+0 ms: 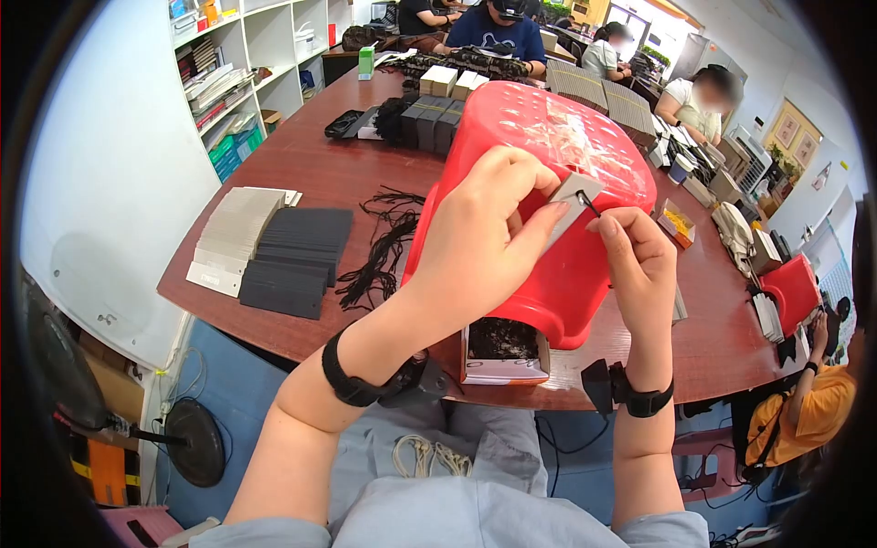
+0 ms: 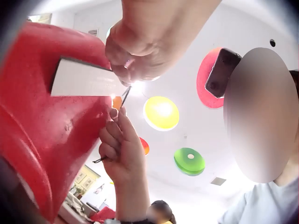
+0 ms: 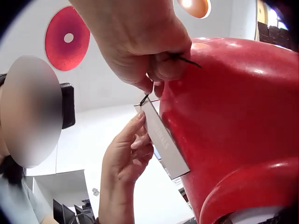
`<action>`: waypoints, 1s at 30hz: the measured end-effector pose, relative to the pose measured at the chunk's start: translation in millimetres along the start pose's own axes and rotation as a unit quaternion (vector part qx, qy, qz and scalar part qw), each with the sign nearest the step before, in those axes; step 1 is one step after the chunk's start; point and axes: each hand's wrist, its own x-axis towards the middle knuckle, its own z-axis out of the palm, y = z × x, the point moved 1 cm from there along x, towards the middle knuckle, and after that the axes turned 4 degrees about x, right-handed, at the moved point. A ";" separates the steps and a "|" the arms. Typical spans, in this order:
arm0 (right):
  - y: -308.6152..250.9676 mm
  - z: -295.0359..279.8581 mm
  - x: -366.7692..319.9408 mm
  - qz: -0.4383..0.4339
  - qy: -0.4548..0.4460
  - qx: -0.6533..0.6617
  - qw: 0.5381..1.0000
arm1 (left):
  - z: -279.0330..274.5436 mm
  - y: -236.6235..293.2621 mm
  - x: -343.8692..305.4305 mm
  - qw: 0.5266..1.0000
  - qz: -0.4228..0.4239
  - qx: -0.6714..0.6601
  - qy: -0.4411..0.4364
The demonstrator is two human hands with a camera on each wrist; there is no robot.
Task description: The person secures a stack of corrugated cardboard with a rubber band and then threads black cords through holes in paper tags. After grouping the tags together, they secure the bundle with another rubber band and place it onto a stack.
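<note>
A narrow grey hang tag is pinched between the thumb and fingers of my left hand. Printed letters run along its face in the right wrist view, where the tag slants beside the red plastic. Black cord passes at the hole near the tag's end. My right hand pinches this cord between thumb and index finger, just right of the tag. A short end of cord sticks out from the right fist. Both hands are in front of a red plastic stool standing on the table.
Grey tags and black tags lie in rows at the left, beside loose black cords. Under the stool's front edge is an open box with black contents. Bundled card stacks stand behind. Other people sit around the table.
</note>
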 end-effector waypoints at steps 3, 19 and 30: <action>7.2 -3.7 -0.4 0.014 -0.012 0.084 0.996 | 1.3 -5.7 0.6 0.993 0.066 -0.098 0.014; -21.9 13.8 8.1 0.012 -0.072 0.137 0.988 | -9.9 -3.2 -41.4 0.993 0.057 -0.067 -0.074; -24.5 -23.8 1.4 0.035 -0.178 0.652 0.736 | -19.7 12.2 -56.6 0.967 -0.130 -0.158 -0.150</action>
